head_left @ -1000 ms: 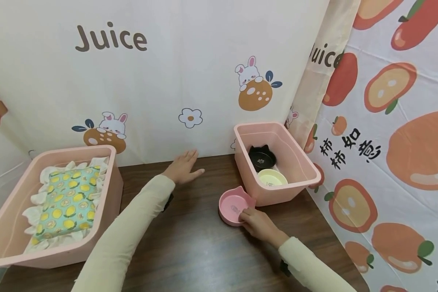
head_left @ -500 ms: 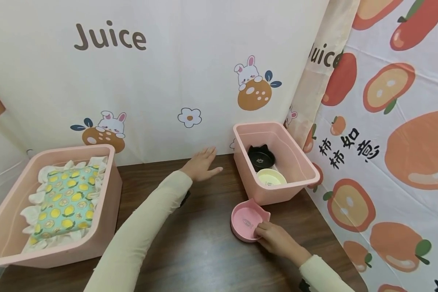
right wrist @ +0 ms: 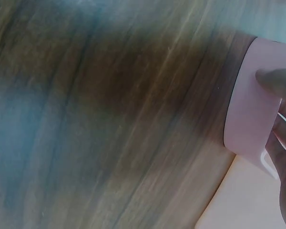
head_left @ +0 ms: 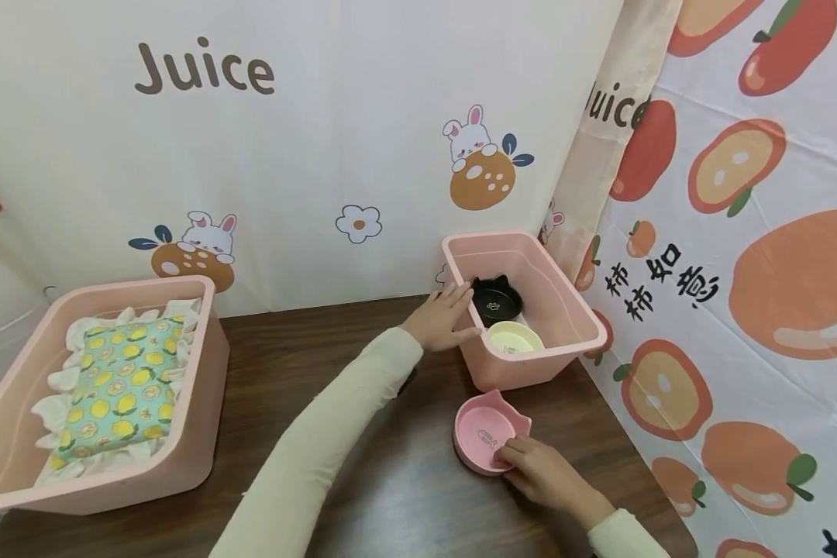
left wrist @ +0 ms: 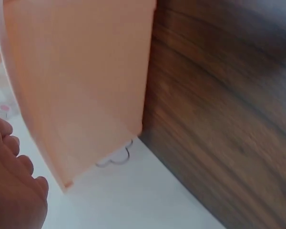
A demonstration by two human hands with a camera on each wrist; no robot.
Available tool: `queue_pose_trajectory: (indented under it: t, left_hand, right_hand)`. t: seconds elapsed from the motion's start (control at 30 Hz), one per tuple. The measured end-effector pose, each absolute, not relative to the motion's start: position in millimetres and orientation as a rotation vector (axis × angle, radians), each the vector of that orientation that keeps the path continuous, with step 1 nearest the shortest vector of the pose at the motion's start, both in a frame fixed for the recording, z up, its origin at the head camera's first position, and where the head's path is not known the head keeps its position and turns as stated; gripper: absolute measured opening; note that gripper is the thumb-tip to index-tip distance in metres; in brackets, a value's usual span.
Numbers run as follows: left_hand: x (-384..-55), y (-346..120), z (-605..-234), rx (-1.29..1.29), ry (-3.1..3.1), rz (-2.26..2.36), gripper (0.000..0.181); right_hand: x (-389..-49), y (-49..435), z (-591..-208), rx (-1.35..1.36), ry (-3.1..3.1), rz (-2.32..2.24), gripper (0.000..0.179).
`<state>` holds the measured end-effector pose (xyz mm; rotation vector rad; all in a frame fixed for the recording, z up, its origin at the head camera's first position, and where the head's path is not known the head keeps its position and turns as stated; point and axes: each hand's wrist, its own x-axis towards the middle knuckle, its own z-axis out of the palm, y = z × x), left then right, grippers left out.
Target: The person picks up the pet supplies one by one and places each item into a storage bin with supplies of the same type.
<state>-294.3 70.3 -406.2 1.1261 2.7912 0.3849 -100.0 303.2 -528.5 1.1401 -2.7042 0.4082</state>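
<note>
My right hand (head_left: 547,474) pinches the near-right rim of a pink cat-eared bowl (head_left: 483,428) with a fish drawing inside. In the right wrist view the thumb lies on the outer wall of the bowl (right wrist: 250,105) and the fingers reach over its rim. My left hand (head_left: 441,319), fingers extended, is at the left rim of the smaller pink bin (head_left: 577,310). The left wrist view shows curved fingertips of the hand (left wrist: 14,176) beside the bin's wall (left wrist: 86,86). Inside that bin lie a black cat-eared bowl (head_left: 491,298) and a pale yellow bowl (head_left: 514,336).
A larger pink bin (head_left: 202,380) stands at the left, holding a lemon-print cushion (head_left: 122,380) with white ruffles. Printed cloth walls (head_left: 307,155) rise behind and to the right of the dark wooden table (head_left: 390,496).
My left hand has moved right, from over the table to the smaller bin's rim. The right hand has drawn the pink bowl right and toward me, in front of that bin.
</note>
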Motion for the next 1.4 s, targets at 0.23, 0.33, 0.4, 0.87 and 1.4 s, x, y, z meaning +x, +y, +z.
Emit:
queue_pose_trajectory:
  t: [0.23,0.33,0.4,0.87,1.4]
  left_hand:
    - [-291,88,-417,1.096,2.767,0.453,0.08]
    - [-291,90,-419,1.081,2.768,0.466,0.08]
    - [-291,90,-420,1.082,2.771,0.456,0.079]
    - [-289,90,-419,1.086,2.78,0.402,0.081]
    - [-288,96,-410,1.105,2.784,0.236,0.082]
  right_hand:
    - [-100,301,-535,1.181,-2.682,0.403,0.031]
    - [-100,301,-535,1.181,-2.675,0.423,0.031]
    - [-100,301,-535,1.182,-2.669,0.433,0.031]
    - [-101,300,-545,1.176,-2.583,0.439,0.028]
    - [-94,315,-505,1.177,-2.495,0.459,0.028]
